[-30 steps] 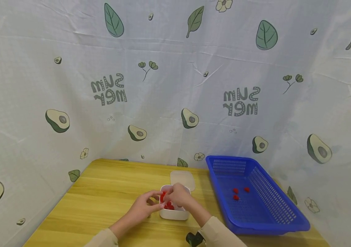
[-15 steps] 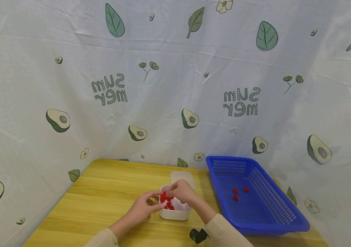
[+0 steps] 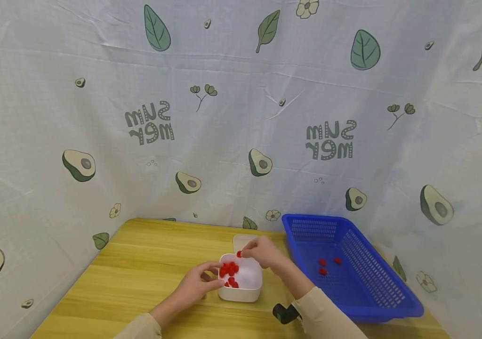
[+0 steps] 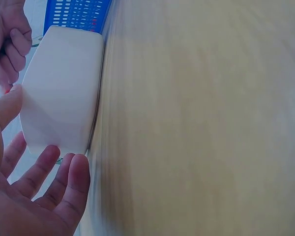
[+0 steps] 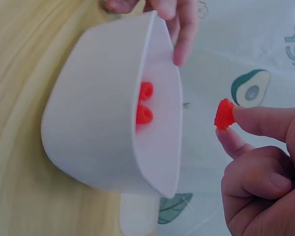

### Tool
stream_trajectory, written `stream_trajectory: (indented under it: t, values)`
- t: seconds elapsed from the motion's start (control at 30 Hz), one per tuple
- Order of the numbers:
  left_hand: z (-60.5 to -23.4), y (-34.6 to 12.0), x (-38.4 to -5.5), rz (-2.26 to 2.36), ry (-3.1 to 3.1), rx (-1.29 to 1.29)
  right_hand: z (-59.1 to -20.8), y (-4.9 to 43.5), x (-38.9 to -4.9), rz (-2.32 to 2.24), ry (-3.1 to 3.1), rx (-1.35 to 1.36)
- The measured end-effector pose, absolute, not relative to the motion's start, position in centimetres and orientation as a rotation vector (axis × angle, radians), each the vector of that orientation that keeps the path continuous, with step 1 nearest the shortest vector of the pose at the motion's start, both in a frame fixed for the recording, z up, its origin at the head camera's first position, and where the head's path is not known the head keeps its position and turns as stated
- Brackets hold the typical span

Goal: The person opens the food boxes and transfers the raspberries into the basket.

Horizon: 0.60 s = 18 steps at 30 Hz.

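In the head view a white box [image 3: 239, 294] without its lid stands on the table, with several red raspberries [image 3: 229, 269] toward its left side. My left hand [image 3: 194, 285] holds the box at its left side, thumb and fingers at the rim. A raspberry [image 5: 224, 114] is pinched between the thumb and index finger of my right hand [image 5: 265, 182]. In the head view that hand is above the far right rim of the box. The left wrist view shows the smooth outer wall of the box, its contents hidden.
A blue plastic basket [image 3: 376, 308] on the right has 3 raspberries [image 3: 323, 271] on its floor. Behind the box lies a pale lid [image 3: 241, 241], partly covered by my right hand. A white printed curtain [image 3: 224, 141] hangs at the table's back edge.
My right hand has come up out of the box with a raspberry and moved right toward the far rim. My left hand keeps its place on the box.
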<state>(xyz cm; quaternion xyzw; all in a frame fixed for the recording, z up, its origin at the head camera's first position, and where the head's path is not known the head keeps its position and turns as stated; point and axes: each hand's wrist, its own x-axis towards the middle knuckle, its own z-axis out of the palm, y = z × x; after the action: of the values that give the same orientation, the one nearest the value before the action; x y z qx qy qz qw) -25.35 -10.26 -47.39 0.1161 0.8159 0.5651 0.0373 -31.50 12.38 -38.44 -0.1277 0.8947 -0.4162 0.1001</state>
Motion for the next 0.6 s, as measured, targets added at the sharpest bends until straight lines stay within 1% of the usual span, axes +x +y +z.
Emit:
stream_trajectory:
  t: [0.6]
  values:
    - [-47.3, -10.3, -25.3, 1.742, 2.520, 0.372, -34.7, 18.2, -33.5, -1.232, 2.756, -0.218]
